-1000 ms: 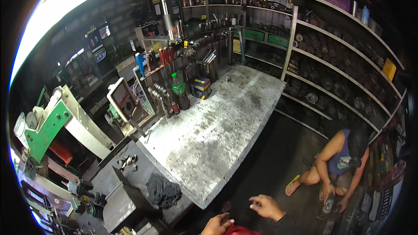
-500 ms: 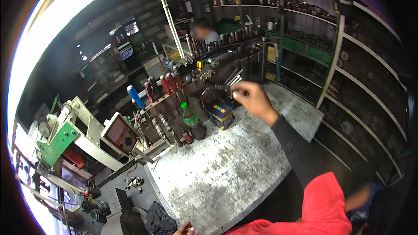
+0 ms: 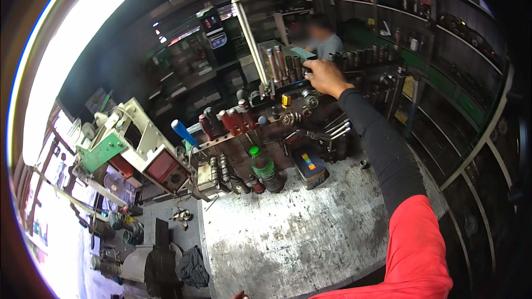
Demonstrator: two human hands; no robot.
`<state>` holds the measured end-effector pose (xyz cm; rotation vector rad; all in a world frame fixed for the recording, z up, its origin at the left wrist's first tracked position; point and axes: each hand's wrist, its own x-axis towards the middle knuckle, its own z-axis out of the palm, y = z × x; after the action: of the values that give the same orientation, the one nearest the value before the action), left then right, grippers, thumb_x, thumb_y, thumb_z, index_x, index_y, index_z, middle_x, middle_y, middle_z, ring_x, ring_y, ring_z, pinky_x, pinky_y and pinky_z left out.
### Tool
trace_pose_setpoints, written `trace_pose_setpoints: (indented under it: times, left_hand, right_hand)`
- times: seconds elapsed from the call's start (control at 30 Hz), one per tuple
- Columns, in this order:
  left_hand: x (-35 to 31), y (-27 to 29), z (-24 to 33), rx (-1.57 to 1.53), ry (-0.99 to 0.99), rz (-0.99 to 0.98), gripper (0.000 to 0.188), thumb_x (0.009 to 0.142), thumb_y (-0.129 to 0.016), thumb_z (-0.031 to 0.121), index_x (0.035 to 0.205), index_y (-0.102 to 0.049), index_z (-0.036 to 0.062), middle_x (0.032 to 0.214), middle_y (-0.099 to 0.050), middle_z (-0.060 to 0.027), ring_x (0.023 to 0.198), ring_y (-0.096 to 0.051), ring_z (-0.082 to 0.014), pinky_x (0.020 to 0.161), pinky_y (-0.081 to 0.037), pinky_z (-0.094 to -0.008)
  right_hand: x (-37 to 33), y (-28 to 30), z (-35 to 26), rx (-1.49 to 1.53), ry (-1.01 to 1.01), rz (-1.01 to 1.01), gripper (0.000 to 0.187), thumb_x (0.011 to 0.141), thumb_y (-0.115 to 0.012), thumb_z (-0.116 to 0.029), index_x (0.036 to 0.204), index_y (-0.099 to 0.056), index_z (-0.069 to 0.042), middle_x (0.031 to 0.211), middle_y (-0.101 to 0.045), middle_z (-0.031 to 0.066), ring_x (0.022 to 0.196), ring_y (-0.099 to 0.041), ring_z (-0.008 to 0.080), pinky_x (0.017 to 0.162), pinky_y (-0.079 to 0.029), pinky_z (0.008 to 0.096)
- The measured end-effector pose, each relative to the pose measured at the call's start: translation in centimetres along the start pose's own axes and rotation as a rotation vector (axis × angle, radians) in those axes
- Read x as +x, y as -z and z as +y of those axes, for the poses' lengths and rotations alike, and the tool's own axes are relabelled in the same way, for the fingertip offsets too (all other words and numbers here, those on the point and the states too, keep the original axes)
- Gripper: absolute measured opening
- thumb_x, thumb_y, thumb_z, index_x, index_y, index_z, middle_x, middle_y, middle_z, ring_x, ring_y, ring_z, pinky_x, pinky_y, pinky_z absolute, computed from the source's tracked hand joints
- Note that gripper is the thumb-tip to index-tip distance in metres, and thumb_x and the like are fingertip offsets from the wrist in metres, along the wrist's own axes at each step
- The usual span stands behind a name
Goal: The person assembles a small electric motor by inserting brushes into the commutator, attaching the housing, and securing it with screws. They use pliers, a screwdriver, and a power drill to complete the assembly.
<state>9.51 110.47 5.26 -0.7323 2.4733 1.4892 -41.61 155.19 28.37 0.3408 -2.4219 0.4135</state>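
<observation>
My right hand is stretched far out and up to the tool rack behind the workbench, arm in a black sleeve under a red one. Its fingers are closed on a small flat green object beside a row of upright metal sockets. Only the fingertips of my left hand show at the lower edge, near the front of the grey metal workbench. Below the raised arm a green plastic bottle and a small dark tin stand on the bench.
Red-handled screwdrivers and a blue handle stick out of the rack. A green and white machine stands left, with a vise and black rag below. Stocked shelves curve along the right. Another person stands behind the rack.
My right hand has risen from the bench's near edge, out over the bench, up to the top of the tool rack. The view has tilted upward and closer to the rack.
</observation>
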Motion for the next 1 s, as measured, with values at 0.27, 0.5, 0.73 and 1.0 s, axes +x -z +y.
trace_pose_setpoints:
  times: [0.27, 0.5, 0.73, 1.0]
  left_hand:
    - [-0.9, -0.9, -0.4, 0.082, -0.009, 0.085, 0.038, 0.104, -0.069, 0.018, 0.136, -0.071, -0.003, 0.127, -0.077, -0.0212, 0.117, -0.074, -0.0266, 0.102, -0.056, -0.0377]
    - [-3.0, -0.5, -0.7, 0.063, -0.034, 0.138, 0.036, 0.103, -0.07, 0.018, 0.134, -0.073, -0.0018, 0.122, -0.079, -0.0195, 0.111, -0.075, -0.0227, 0.096, -0.058, -0.0356]
    - [-2.5, 1.8, -1.3, -0.201, -0.1, 0.173, 0.029, 0.102, -0.076, 0.014, 0.123, -0.072, -0.0053, 0.112, -0.078, -0.0131, 0.105, -0.073, -0.0208, 0.095, -0.056, -0.0331]
    - [-3.2, 11.3, -3.7, -0.585, -0.392, -0.071, 0.036, 0.11, -0.063, 0.019, 0.138, -0.068, -0.004, 0.116, -0.078, -0.0178, 0.106, -0.074, -0.0221, 0.092, -0.06, -0.0353]
  right_hand:
    - [-2.2, -2.0, 1.3, 0.199, 0.096, 0.254, 0.022, 0.093, -0.078, -0.015, 0.11, -0.067, -0.006, 0.1, -0.076, 0.0186, 0.096, -0.073, 0.0434, 0.081, -0.056, 0.0515]
    - [-6.0, -0.1, -2.3, 0.784, -0.019, 0.424, 0.021, 0.1, -0.078, -0.018, 0.114, -0.069, -0.005, 0.088, -0.074, 0.0097, 0.071, -0.071, 0.0226, 0.063, -0.057, 0.0356]
    - [-17.2, 2.6, -15.4, 1.917, -0.253, -0.107, 0.035, 0.107, -0.07, -0.034, 0.109, -0.071, 0.001, 0.08, -0.069, 0.0065, 0.059, -0.064, 0.0145, 0.055, -0.053, 0.0292]
    - [-31.8, 3.2, -37.2, 1.518, -0.255, -0.714, 0.013, 0.106, -0.07, -0.017, 0.104, -0.074, -0.004, 0.091, -0.081, 0.0047, 0.064, -0.06, 0.0041, 0.054, -0.051, 0.0232]
